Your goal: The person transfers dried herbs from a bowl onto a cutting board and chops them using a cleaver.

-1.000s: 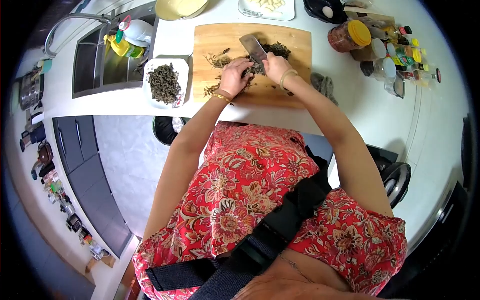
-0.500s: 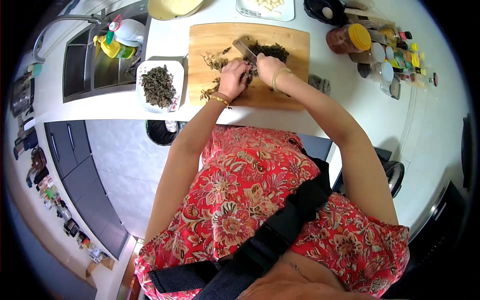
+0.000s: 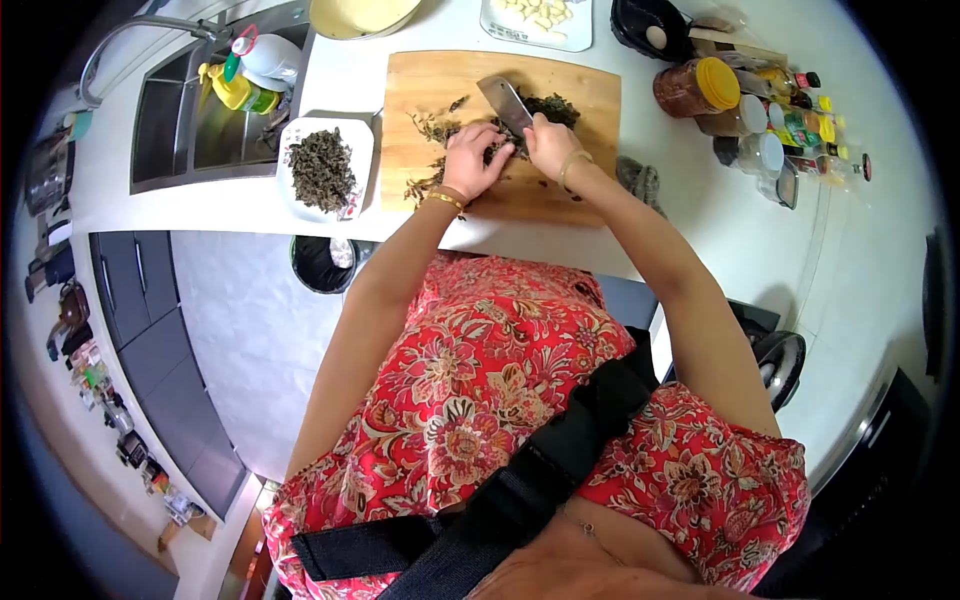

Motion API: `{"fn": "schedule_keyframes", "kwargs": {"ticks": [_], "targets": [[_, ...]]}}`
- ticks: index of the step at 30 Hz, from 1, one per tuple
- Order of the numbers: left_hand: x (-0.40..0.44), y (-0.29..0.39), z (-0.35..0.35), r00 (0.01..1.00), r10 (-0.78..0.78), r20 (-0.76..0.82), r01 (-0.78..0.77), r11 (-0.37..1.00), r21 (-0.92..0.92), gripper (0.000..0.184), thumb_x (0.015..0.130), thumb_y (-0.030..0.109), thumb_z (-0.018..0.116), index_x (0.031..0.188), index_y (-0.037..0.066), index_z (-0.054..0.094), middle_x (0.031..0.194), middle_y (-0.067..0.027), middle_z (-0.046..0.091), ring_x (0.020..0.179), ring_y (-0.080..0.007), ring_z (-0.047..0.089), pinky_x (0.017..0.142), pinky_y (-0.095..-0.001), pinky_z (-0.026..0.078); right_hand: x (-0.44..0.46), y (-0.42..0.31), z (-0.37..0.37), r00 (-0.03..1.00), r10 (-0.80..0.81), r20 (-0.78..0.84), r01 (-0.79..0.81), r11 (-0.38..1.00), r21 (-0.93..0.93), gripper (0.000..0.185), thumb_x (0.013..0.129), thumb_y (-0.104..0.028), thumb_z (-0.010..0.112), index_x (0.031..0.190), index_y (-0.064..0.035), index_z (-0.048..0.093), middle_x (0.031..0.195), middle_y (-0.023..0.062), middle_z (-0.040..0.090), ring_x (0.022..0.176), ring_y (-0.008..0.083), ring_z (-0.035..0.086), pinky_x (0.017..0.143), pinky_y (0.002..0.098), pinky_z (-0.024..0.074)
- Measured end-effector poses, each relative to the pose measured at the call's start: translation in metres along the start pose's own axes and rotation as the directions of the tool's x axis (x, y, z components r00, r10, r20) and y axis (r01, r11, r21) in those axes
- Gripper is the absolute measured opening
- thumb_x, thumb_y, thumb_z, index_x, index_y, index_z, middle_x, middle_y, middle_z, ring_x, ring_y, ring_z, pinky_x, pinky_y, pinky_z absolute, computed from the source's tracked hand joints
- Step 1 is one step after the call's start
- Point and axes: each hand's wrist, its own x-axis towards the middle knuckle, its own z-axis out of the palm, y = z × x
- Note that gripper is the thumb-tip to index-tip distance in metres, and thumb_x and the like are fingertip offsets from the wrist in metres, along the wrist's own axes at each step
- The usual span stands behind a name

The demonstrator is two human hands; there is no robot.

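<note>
My right hand [image 3: 553,149] is closed around the handle of a cleaver [image 3: 507,106], whose wide blade points to the far left over a wooden cutting board [image 3: 590,200]. Dark chopped leafy greens [image 3: 553,109] lie beyond and to the right of the blade. My left hand [image 3: 477,160] rests on the board left of the knife, its curled fingers holding down a bunch of the same greens. Stringy brownish bits [image 3: 432,127] are scattered at the board's left side. The hands hide part of the pile between them.
Left of the board, a white plate [image 3: 363,135] holds a heap of chopped dark greens. Beyond lie a yellowish bowl [image 3: 345,32] and a plate of pale pieces [image 3: 580,40]. Jars [image 3: 690,88] and bottles stand right. A sink [image 3: 165,150] is at left; a bin [image 3: 318,265] sits below.
The cleaver's blade has turned to show more of its flat side. My right hand has shifted slightly right and nearer, and the left fingers have spread a little. The whole view has moved slightly.
</note>
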Motion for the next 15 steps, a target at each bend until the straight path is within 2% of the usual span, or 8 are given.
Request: {"fn": "schedule_keyframes", "kwargs": {"ticks": [2,5,7,11,13,15], "targets": [[0.000,-0.006,0.008,0.997,-0.064,-0.033,0.063,0.997,-0.047,0.015,0.078,0.022,0.063,0.083,0.007,0.063,0.097,-0.0079,0.060,0.093,-0.0279,0.055,0.081,-0.0369,0.042,-0.004,-0.003,-0.001,0.999,0.032,-0.013,-0.032,0.999,0.003,0.020,0.086,-0.019,0.045,0.084,0.0010,0.045,0.066,0.0225,0.058,0.064,0.0406,0.058,0.060,0.0489,0.0455],[0.000,-0.007,0.009,0.997,-0.057,-0.046,0.055,0.998,-0.033,0.010,0.076,0.016,0.064,0.080,0.007,0.063,0.094,-0.0080,0.061,0.091,-0.0281,0.056,0.080,-0.0373,0.043,-0.006,-0.009,-0.013,1.000,0.017,0.015,-0.017,1.000,-0.012,0.019,0.086,-0.017,0.044,0.085,0.0013,0.045,0.067,0.0233,0.058,0.065,0.0402,0.058,0.061,0.0485,0.0456],[0.000,-0.006,0.009,0.996,-0.075,-0.053,0.073,0.996,-0.050,0.008,0.073,0.012,0.066,0.078,0.007,0.063,0.094,-0.0082,0.061,0.091,-0.0276,0.056,0.079,-0.0372,0.043,-0.001,-0.014,-0.017,0.993,0.021,0.112,-0.013,0.998,-0.068,0.016,0.084,-0.014,0.044,0.088,0.0021,0.046,0.072,0.0240,0.059,0.070,0.0394,0.059,0.063,0.0469,0.0470],[-0.002,-0.010,0.012,0.995,-0.060,-0.076,0.055,0.996,-0.072,0.009,0.073,0.012,0.066,0.078,0.007,0.062,0.093,-0.0079,0.061,0.090,-0.0273,0.056,0.078,-0.0370,0.043,0.010,-0.025,-0.019,0.976,0.046,0.215,-0.011,0.987,-0.162,0.016,0.082,-0.011,0.044,0.089,0.0035,0.047,0.079,0.0247,0.060,0.076,0.0380,0.060,0.067,0.0450,0.0484],[-0.003,-0.012,0.018,0.990,-0.119,-0.070,0.106,0.981,-0.162,0.010,0.072,0.011,0.067,0.079,0.007,0.061,0.091,-0.0078,0.061,0.088,-0.0273,0.056,0.077,-0.0368,0.044,0.013,-0.032,-0.020,0.960,0.055,0.275,0.001,0.980,-0.201,0.016,0.081,-0.009,0.045,0.090,0.0048,0.047,0.083,0.0257,0.060,0.080,0.0377,0.061,0.069,0.0446,0.0489],[-0.001,-0.012,0.015,0.993,-0.082,-0.080,0.072,0.990,-0.119,0.010,0.070,0.010,0.066,0.077,0.008,0.060,0.090,-0.0062,0.060,0.086,-0.0268,0.055,0.075,-0.0364,0.043,0.012,-0.038,-0.020,0.955,0.076,0.288,-0.015,0.978,-0.207,0.017,0.081,-0.009,0.045,0.090,0.0051,0.046,0.083,0.0265,0.060,0.080,0.0380,0.061,0.069,0.0447,0.0490]]}}
